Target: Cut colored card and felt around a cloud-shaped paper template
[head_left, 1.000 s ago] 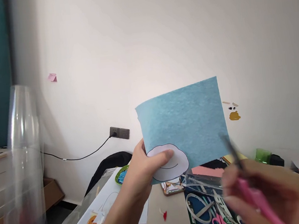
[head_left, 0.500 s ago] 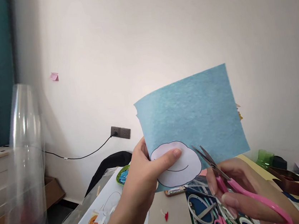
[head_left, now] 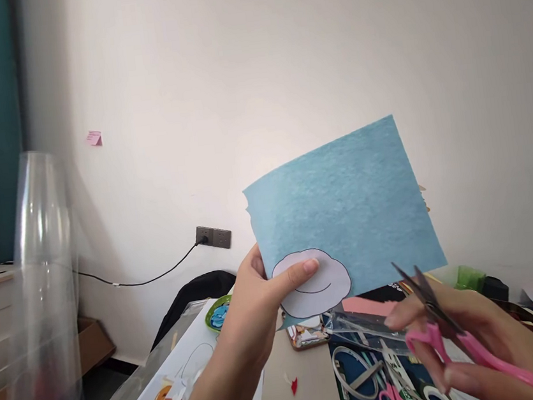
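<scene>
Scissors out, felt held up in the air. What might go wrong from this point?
1. The left hand pins the white cloud cutout to the blue felt sheet with only the thumb; the cutout may slip and the cut go off its outline.
2. The pink scissors in the right hand have open blades pointing toward that thumb, which could get nicked.
3. The felt is unsupported in mid-air and may flop while being cut.
</scene>
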The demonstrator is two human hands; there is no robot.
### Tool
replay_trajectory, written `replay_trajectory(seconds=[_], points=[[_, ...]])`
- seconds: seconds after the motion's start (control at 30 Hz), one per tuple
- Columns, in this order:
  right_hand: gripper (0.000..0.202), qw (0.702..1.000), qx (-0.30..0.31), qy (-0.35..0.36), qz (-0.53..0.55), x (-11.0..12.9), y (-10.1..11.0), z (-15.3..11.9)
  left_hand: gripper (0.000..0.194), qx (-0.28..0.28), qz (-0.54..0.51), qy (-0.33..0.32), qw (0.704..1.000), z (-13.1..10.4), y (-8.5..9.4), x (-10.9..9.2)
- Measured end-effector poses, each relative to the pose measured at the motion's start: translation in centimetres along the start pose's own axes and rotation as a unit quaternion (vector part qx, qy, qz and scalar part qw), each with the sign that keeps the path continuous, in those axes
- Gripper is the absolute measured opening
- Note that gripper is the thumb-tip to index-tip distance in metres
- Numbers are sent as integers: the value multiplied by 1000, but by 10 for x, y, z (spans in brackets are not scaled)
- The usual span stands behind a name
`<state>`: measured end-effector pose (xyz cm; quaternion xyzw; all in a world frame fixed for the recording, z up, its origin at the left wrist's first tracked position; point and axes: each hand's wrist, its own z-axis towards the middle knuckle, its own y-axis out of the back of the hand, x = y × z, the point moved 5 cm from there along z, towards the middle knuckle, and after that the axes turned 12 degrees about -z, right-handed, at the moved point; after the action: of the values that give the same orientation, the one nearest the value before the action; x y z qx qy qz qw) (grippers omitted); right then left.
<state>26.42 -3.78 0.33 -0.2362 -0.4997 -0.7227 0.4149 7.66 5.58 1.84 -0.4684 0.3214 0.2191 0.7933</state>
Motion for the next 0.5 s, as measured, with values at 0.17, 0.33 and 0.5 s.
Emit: replay_trajectory(seconds=[0.17, 0.33, 0.5], points=[[56, 997, 66, -18, 33, 2, -18, -2, 47, -11, 23, -33, 999, -3, -2, -3], [65, 997, 45, -58, -23, 14, -31, 14, 61, -57, 147, -104, 982, -1, 9, -9], [65, 996, -2, -53, -74, 21, -29, 19, 83, -39, 145, -61, 987, -4, 10, 4]])
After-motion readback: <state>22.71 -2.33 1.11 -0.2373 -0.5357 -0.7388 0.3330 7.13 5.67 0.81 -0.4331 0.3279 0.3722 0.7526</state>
